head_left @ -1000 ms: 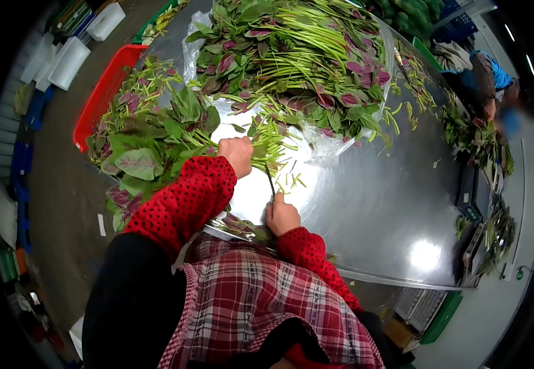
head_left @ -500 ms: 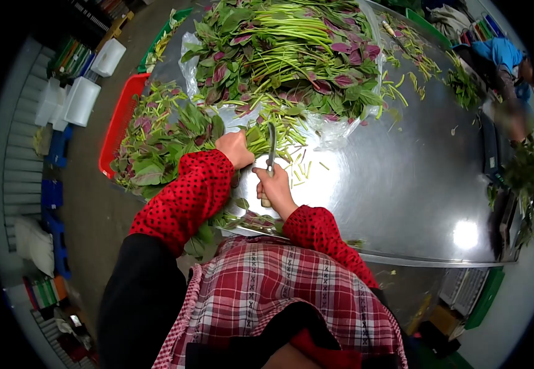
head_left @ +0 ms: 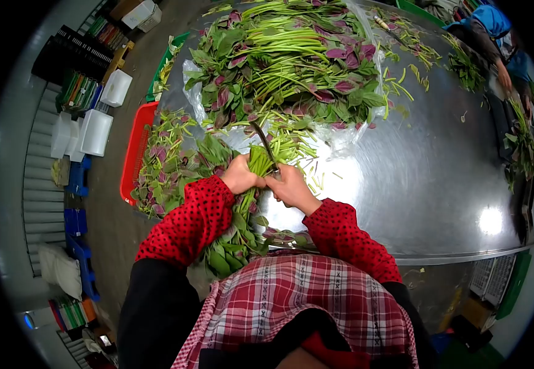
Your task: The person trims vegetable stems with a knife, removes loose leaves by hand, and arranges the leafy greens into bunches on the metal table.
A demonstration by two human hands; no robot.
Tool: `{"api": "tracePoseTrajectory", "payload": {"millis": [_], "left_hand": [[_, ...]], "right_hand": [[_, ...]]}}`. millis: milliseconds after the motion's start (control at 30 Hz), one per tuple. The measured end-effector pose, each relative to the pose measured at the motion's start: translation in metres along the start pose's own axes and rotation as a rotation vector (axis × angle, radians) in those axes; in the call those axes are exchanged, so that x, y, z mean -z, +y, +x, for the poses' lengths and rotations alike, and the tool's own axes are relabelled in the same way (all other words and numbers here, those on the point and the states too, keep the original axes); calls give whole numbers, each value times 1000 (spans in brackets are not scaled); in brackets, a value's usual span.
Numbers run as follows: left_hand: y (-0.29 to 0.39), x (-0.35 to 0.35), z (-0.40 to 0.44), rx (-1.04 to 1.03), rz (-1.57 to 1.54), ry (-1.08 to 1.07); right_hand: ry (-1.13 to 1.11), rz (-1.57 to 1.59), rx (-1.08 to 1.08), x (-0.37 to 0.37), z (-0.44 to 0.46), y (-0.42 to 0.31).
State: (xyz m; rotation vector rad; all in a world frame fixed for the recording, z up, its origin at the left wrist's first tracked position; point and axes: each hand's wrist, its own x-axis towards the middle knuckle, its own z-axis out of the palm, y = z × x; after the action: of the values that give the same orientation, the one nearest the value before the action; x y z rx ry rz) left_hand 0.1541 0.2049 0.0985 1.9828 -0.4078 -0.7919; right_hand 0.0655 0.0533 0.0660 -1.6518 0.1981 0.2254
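Observation:
My left hand (head_left: 243, 175) is wrapped round a bunch of leafy greens (head_left: 259, 161), green with purple-tinged leaves. The cut stem ends point away from me, and the leaves hang down toward my apron. In my right hand (head_left: 292, 188) is a curved knife (head_left: 262, 139), its dark blade slanting up and left beside the stems. The handle is mostly hidden by my fingers. Both hands meet just below the stem ends. Beyond them, short stem trimmings (head_left: 294, 144) lie on the metal table (head_left: 402, 184).
A large heap of greens (head_left: 285, 55) rests on clear plastic at the back. At left, a red crate (head_left: 136, 147) stands beside loose leaves and trimmings. Another knife (head_left: 382, 24) lies at the back. A co-worker (head_left: 488, 43) handles greens at the right.
My left hand has turned the bunch from lying sideways to stems pointing away, leaves toward me. My right hand has brought the knife left and up against the stems.

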Motion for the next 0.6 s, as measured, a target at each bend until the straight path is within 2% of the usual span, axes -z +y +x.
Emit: {"api": "tracePoseTrajectory", "payload": {"millis": [33, 100, 167, 233, 333, 400, 433, 500, 600], "left_hand": [[3, 2, 1, 89, -22, -59], [2, 7, 4, 94, -114, -72], [23, 14, 1, 188, -271, -40], [48, 14, -11, 127, -352, -95], [53, 15, -16, 160, -442, -208], [38, 14, -21, 168, -443, -271], [35, 13, -22, 156, -444, -297], [51, 13, -35, 142, -453, -230], [45, 15, -39, 181, -510, -221]], "right_hand": [[3, 0, 1, 5, 0, 2], [219, -336, 376, 12, -5, 7], [270, -363, 393, 19, -11, -5], [393, -490, 539, 21, -16, -8], [375, -572, 491, 25, -15, -5], [346, -633, 444, 28, -11, 28], [253, -706, 230, 33, -11, 44], [213, -696, 215, 37, -20, 58], [342, -445, 404, 28, -27, -1]]}}
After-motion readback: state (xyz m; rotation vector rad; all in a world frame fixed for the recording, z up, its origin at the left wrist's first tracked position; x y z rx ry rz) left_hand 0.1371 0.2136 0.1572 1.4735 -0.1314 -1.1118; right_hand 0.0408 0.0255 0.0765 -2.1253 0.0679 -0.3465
